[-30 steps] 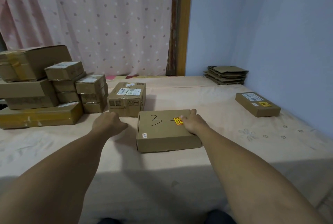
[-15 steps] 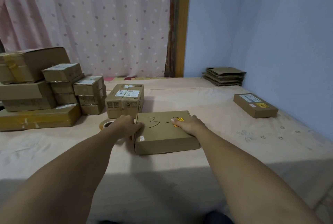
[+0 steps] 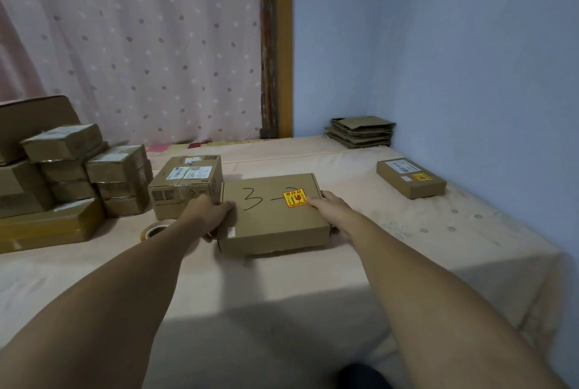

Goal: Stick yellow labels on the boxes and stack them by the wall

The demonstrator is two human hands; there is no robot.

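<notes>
Presently the main risk is loss of the flat box [image 3: 272, 216] during the lift. Both hands hold it only at its ends, the left hand [image 3: 210, 214] at the left edge and the right hand [image 3: 332, 210] at the right edge. If the grip is uneven, the box is likely to tilt and slip back onto the bed [image 3: 313, 279].

A second risk concerns the yellow label [image 3: 295, 199]. One right fingertip touches its right edge, and a dragging finger could lift or crease that edge.

A third risk is collision. The square box [image 3: 185, 185] stands just beside the far-left corner, and the tape roll [image 3: 155, 229] lies just beside the left forearm, so a low sweep could knock either. The soft bed surface may also let a stack lean.

Position: the flat box lies level on the bed, centred between the hands, with "3-" written in black on its top face. The label sits on the right half of that face. The left hand wraps the left edge with fingers over the top. The right hand grips the right edge with the thumb down the side. The hands are apart, separated by the width of the box. The likely destination, the labelled box [image 3: 410, 177] by the blue wall [image 3: 470, 59], lies well apart to the far right.
</notes>
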